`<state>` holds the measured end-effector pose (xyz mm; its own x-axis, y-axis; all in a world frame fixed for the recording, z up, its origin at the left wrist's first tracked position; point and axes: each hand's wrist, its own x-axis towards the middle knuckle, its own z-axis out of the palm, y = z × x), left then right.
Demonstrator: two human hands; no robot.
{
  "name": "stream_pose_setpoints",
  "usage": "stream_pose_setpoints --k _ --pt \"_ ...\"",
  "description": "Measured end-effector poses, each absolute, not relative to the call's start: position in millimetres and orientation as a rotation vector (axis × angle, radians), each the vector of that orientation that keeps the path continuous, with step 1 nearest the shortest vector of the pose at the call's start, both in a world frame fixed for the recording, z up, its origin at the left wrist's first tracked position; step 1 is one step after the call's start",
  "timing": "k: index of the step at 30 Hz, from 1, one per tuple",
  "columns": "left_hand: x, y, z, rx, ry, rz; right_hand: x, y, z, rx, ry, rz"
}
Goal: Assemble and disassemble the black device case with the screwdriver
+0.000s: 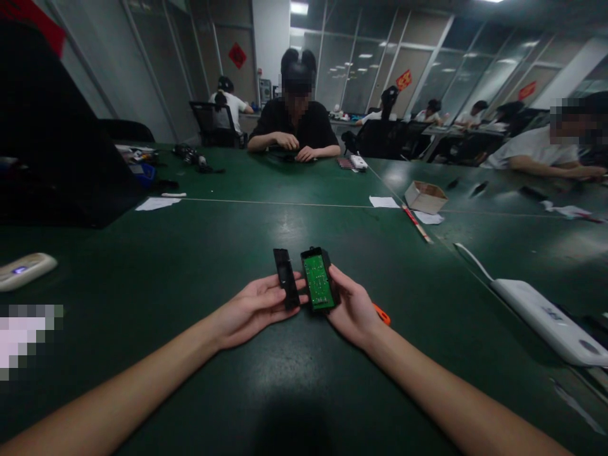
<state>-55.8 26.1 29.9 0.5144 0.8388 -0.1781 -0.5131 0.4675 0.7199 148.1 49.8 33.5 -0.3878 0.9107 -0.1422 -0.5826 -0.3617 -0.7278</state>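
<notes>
My left hand (256, 307) lies palm up just above the green table and holds a narrow black cover piece (285, 277) between thumb and fingers. My right hand (352, 310) grips a black case half with a green circuit board (318, 280) facing up inside it. The two parts sit side by side, almost touching, near the table's middle. An orange-handled tool (382, 314) lies on the table just behind my right hand, partly hidden by it.
A white power strip (546, 320) lies at the right, a white device (26, 270) at the left edge. A small cardboard box (425, 196), paper slips and a pencil (417, 223) lie further back. A person in black sits opposite; others work at the right.
</notes>
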Motion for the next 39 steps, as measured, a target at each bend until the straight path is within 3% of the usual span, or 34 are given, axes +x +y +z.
stream_pose_setpoints --k 22,39 --pt "-41 18 25 1.003 0.763 1.046 125 36 23 -0.712 -1.164 1.217" --pt "-32 8 27 1.105 0.938 1.169 117 21 26 -0.770 -1.287 1.161"
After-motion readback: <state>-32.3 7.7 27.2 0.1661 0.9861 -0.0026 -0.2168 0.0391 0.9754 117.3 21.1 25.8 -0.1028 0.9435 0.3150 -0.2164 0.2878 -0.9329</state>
